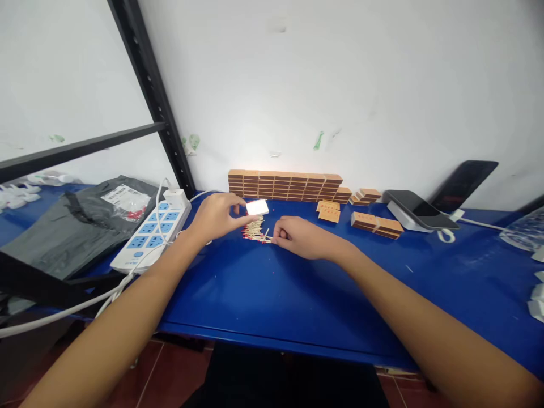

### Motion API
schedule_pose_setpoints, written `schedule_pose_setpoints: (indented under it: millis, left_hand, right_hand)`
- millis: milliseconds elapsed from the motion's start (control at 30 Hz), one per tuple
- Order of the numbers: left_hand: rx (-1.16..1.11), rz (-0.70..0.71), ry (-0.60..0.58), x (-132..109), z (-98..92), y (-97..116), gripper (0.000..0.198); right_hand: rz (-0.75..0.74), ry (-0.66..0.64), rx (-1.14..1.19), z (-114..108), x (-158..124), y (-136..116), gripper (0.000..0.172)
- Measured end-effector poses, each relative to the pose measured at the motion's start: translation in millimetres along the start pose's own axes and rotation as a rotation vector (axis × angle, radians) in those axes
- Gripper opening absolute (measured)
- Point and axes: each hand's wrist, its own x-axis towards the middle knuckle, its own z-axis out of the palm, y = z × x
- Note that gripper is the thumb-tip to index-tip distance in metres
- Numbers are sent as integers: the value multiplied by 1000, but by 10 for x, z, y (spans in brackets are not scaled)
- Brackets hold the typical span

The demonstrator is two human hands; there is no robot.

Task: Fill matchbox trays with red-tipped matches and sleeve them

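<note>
My left hand (217, 216) pinches a small white matchbox tray (258, 208) between thumb and fingers, just above the blue tabletop. Right below the tray lies a loose pile of red-tipped matchsticks (253, 229). At the pile's right edge my right hand (302, 236) is closed, its thumb and fingertips gripping the end of a matchstick (267, 240). Whether more than one stick is in those fingers is hidden. A few flat orange matchbox covers (328, 213) lie to the right, beyond my right hand.
Matchboxes (284, 186) stand stacked in a long row against the wall, with more matchboxes (375, 223) to the right. A phone (420, 208) rests on a white box. On the left are a power strip (148, 232) with cables, a grey plastic bag (85, 218) and a black rack post (153, 85).
</note>
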Motion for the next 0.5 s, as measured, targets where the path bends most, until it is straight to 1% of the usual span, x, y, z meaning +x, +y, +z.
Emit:
schedule_pose_setpoints:
  millis: [167, 267, 367, 500]
  left_hand:
    - [-37, 40, -103, -41, 78, 62, 40]
    - [-48, 58, -140, -69, 107, 122, 41]
    - [-62, 96, -164, -81, 101, 190, 44]
    - [-57, 127, -193, -79, 77, 263, 43]
  right_hand:
    - [53, -28, 46, -158, -207, 229, 13]
    - [101, -52, 80, -214, -291, 396, 11]
    - [115, -35, 119, -258, -314, 505, 12]
    - [102, 4, 120, -297, -307, 553, 15]
